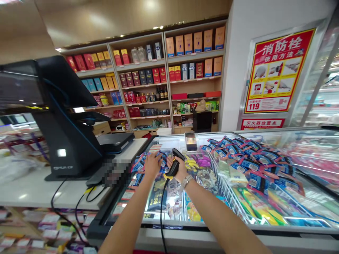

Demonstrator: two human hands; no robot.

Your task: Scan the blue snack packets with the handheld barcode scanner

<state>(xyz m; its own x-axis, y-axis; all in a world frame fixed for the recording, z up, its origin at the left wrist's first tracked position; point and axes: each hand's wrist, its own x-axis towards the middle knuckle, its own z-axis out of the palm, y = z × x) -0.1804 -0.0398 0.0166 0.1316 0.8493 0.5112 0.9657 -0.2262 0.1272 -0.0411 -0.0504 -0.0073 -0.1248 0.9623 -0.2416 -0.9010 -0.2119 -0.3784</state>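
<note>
My right hand (181, 169), with a watch (186, 180) on its wrist, grips a black and yellow barcode scanner (173, 168). The scanner's head points up and away, and its black cable (162, 208) hangs down toward me. To its left, my left hand (153, 164) reaches over a small group of blue packets (139, 163) with fingers extended; I see nothing held in it. A larger pile of similar blue and pink packets (249, 157) lies to the right. Beneath both hands is a glass-topped freezer (209, 225) containing colourful wrapped goods.
A black checkout terminal (71, 141) stands on the white counter (29, 192) at left, with cables hanging over its front. Shelves of boxed goods (156, 76) line the back wall. A white wire basket (229, 194) sits inside the freezer. A red notice (280, 70) hangs at right.
</note>
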